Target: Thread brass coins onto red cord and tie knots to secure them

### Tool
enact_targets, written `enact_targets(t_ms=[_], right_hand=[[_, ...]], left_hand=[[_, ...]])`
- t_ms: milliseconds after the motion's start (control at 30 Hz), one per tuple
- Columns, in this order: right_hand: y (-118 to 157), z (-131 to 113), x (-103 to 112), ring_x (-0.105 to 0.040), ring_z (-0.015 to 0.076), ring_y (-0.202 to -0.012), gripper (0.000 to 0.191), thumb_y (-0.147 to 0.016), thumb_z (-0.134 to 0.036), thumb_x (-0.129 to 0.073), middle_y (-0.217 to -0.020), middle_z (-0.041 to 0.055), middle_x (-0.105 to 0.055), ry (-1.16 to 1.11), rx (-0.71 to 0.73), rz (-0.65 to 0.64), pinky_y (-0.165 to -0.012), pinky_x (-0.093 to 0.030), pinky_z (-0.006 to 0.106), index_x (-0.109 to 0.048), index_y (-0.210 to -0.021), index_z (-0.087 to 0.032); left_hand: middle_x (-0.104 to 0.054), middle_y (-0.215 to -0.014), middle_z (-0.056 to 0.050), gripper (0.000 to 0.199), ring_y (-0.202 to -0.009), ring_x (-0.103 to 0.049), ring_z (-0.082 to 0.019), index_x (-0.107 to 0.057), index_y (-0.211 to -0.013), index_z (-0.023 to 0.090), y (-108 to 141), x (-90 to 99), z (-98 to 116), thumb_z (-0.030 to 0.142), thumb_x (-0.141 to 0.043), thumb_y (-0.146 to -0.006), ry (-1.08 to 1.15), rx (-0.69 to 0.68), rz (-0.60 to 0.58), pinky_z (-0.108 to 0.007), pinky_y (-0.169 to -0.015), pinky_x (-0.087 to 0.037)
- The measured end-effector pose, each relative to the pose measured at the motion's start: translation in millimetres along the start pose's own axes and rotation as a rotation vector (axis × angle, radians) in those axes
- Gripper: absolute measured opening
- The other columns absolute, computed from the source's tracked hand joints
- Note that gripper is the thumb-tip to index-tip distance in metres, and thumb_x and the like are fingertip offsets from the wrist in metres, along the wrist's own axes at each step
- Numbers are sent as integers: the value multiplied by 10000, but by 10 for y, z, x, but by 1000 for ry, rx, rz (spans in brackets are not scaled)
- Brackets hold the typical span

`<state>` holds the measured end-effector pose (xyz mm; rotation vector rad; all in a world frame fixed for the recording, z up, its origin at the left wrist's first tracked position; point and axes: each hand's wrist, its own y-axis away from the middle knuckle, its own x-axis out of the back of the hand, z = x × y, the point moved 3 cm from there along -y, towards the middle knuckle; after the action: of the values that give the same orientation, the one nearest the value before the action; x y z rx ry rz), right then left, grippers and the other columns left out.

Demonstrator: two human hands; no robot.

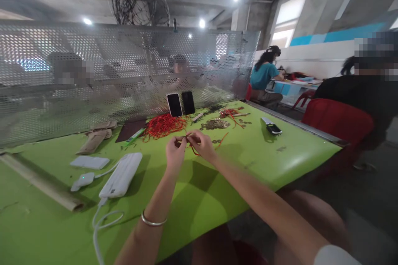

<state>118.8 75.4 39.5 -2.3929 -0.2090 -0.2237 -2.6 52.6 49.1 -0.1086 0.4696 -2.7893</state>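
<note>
My left hand (pixel 175 149) and my right hand (pixel 201 144) meet fingertip to fingertip above the green table. Both are closed in a pinch on a thin red cord (pixel 194 150), which loops down between them. A small dark bit shows at the fingertips, too small to name. Just beyond my hands lies a heap of red cords (pixel 164 126). To its right is a pile of bronze-coloured coins (pixel 217 124), with a few loose coins (pixel 215 141) near my right hand. Another tangle of red cord (pixel 230 112) sits behind the pile.
A white power bank (pixel 122 174) with cables, a white flat box (pixel 90 162) and a cardboard tube (pixel 43 182) lie left. Two phones (pixel 174 105) lean on the perforated metal screen (pixel 124 70). A black-and-silver device (pixel 271 126) lies right. People sit beyond the table.
</note>
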Motion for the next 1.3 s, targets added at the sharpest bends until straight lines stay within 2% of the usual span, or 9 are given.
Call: enact_targets(t_ms=[333,633,800,967,1033,1133,1300], right_hand=[[25,11,-17,-651,149,-771,217,-852,-353,-493,-871,67,-665,-48,-19,-43,-681,-519,257,-550,-952,-169],[8,72,-54,-647,155,-745,225,-840,-367,-514,-828,62,-659,-101,-85,-28,-671,-520,269,-567,-900,-156],[21,173,-52,-651,173,-719,254,-808,-384,-560,-792,76,-669,-139,-163,-68,-669,-529,297,-587,-863,-138],[50,117,41,-642,169,-715,238,-807,-372,-572,-802,69,-659,-125,-205,-184,-658,-534,290,-614,-850,-141],[82,70,102,-628,165,-748,203,-816,-354,-567,-822,59,-630,-67,-204,-218,-643,-534,266,-620,-827,-159],[149,50,192,-602,151,-772,172,-826,-337,-560,-871,60,-564,-45,-215,-264,-607,-540,230,-625,-815,-178],[216,97,307,-582,138,-788,133,-825,-297,-568,-957,74,-482,-22,-198,-287,-629,-550,235,-635,-817,-182]], left_hand=[[-522,-509,34,159,-413,-426,-77,-582,-669,149,-40,25,-42,298,-624,-633,-11,-2,-3,-184,-405,-308],[-534,-502,31,182,-409,-441,-82,-593,-704,142,-66,63,-71,312,-637,-652,-43,-8,-34,-179,-399,-319],[-627,-606,-20,143,-499,-544,-113,-604,-704,144,-24,88,-79,282,-632,-679,-81,4,-79,-201,-469,-400],[-672,-708,-46,109,-608,-606,-143,-600,-683,156,113,67,-101,260,-620,-709,-70,38,-90,-239,-576,-462],[-675,-734,-46,101,-643,-616,-152,-614,-717,162,199,43,-108,263,-617,-722,-65,65,-79,-253,-616,-473],[-674,-786,-45,86,-718,-627,-171,-620,-737,180,321,-20,-106,264,-601,-742,-98,103,-123,-274,-679,-477],[-642,-721,-24,94,-670,-601,-164,-576,-676,195,408,-96,-85,256,-589,-747,-108,172,-150,-272,-652,-466]])
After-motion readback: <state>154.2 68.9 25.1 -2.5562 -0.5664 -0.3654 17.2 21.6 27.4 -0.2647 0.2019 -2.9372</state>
